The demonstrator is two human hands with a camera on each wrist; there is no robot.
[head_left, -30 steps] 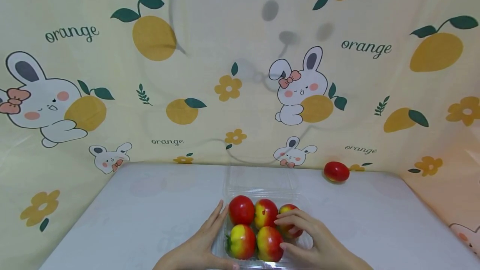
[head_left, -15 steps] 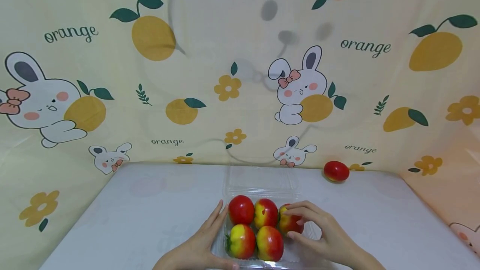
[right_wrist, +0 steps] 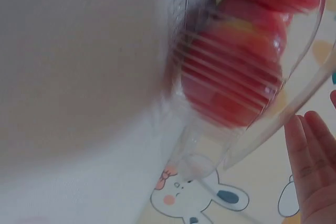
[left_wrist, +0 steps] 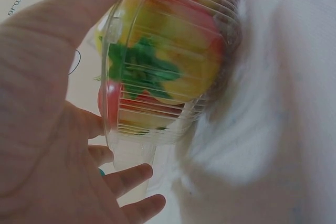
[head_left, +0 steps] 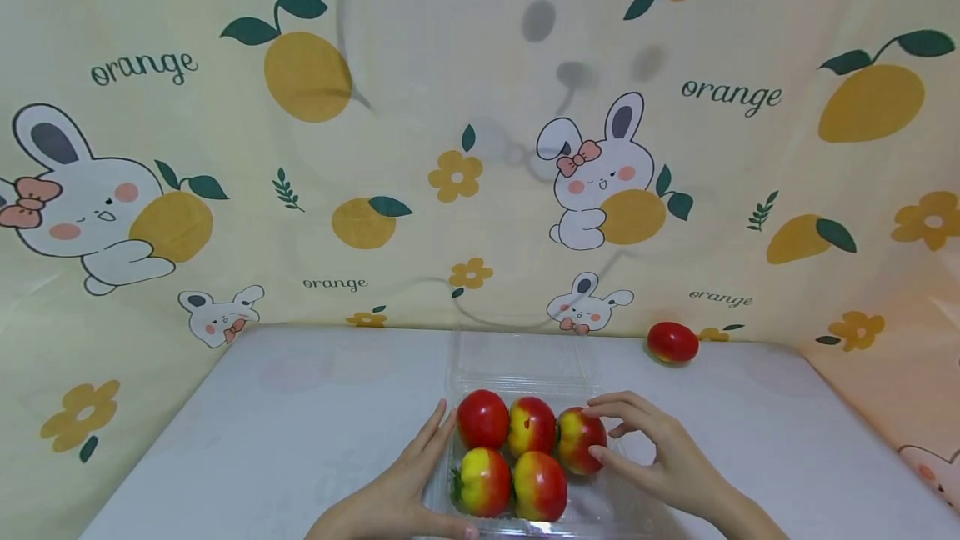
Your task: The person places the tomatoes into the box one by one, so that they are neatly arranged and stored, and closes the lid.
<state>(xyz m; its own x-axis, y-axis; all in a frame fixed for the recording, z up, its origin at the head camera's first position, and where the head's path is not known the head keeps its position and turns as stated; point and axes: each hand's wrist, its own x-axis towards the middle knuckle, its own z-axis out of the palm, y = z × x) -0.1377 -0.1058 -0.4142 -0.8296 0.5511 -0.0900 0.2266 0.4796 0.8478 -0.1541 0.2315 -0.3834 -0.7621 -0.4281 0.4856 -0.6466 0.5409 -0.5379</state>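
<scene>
On the white table [head_left: 300,423] sits a clear, ribbed box [head_left: 592,507], lid [head_left: 517,361] folded back. The left hand [head_left: 397,490] stretches straight fingers along its side; the right hand [head_left: 660,457], fingers loosely parted, hovers by five glossy fruits [head_left: 542,486] inside, red blushing yellow, one green-capped.

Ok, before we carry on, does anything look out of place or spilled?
One thing: a lone red fruit lies on the table at back right, outside the open clear plastic clamshell, while five similar fruits sit inside. I see no spill or damage.
</scene>
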